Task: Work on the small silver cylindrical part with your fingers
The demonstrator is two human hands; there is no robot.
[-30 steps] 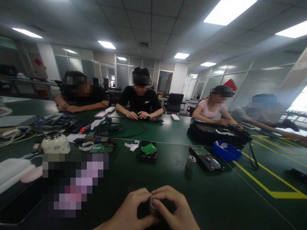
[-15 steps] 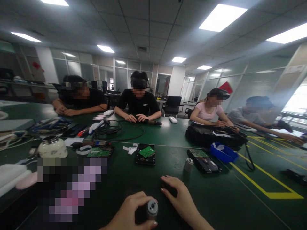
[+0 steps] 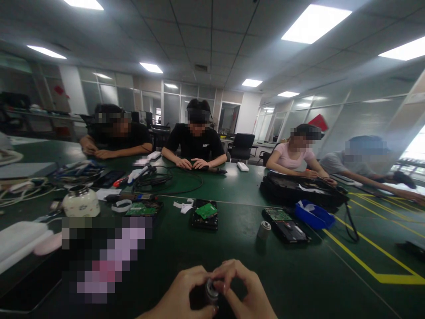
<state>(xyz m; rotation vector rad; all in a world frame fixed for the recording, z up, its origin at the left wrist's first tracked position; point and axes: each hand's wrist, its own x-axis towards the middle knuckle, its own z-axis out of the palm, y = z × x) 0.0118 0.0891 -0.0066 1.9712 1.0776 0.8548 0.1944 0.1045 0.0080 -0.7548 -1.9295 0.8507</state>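
Note:
Near the bottom middle, my left hand point(image 3: 184, 290) is wrapped round a small silver cylindrical motor point(image 3: 211, 290), held upright with its end face towards me. My right hand point(image 3: 244, 288) is at the motor's top, its thumb and fingers pinched together there. Whatever is between those right fingertips is too small or hidden to make out. A second silver cylinder point(image 3: 264, 231) of similar look stands on the green table point(image 3: 232, 241), beyond my right hand. Just right of it lies an opened black drive point(image 3: 288, 228) with a green circuit board.
Another drive point(image 3: 204, 215) sits further back in the middle, beside torn white paper point(image 3: 183, 205). A blue tray point(image 3: 314, 215) and a black case point(image 3: 299, 188) are at the right. A pale jar point(image 3: 81, 203) and cables point(image 3: 154, 179) occupy the left. Several people sit opposite.
My right hand has moved left from the bare tabletop to the motor, and its fingers have closed at the top. My left hand still holds the motor. The view has shifted slightly.

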